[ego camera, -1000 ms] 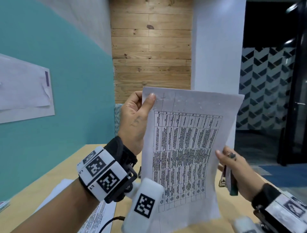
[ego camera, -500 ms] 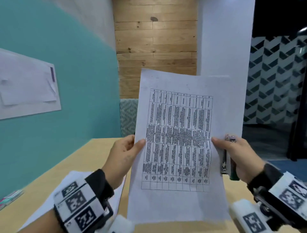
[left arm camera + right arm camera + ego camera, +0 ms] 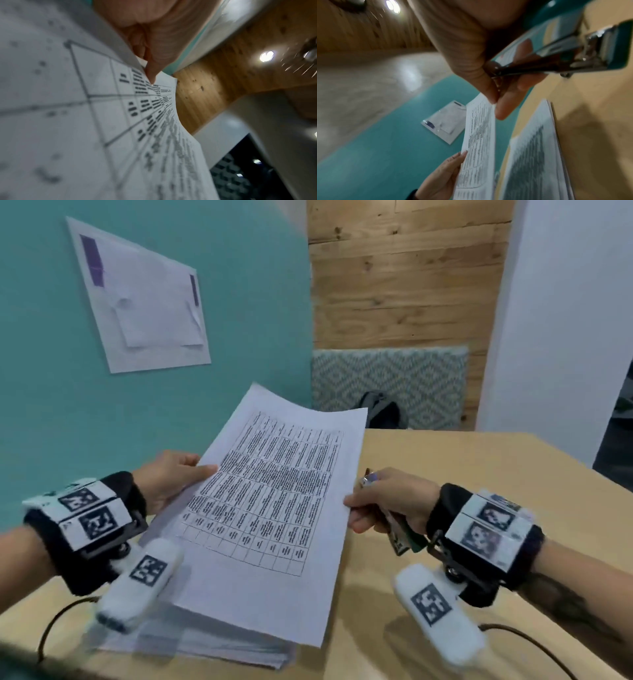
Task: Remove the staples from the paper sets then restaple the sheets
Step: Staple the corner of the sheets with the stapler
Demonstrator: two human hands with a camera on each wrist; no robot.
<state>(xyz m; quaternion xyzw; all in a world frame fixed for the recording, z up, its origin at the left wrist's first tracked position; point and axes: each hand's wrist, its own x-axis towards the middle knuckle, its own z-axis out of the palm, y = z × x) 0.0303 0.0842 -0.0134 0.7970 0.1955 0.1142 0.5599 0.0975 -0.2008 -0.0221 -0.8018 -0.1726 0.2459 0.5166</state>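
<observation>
Even indoor light, round ceiling lamps [image 3: 266, 56] glaring, wrist views blurred, edges warped, soft tabletop shadows

Office or meeting room. Evidence: light wooden table [image 3: 479, 474] set against a teal wall [image 3: 239, 320]; white notice sheet [image 3: 144, 302] with purple strips fixed to that wall; horizontal timber plank panelling [image 3: 404, 285] beyond; bench back in patterned fabric [image 3: 387, 385] with a dark bag [image 3: 380, 409] leaning on it; stack of printed table sheets [image 3: 239, 642] on the table; teal stapler [image 3: 573, 44]; recessed ceiling lights [image 3: 266, 56].
</observation>
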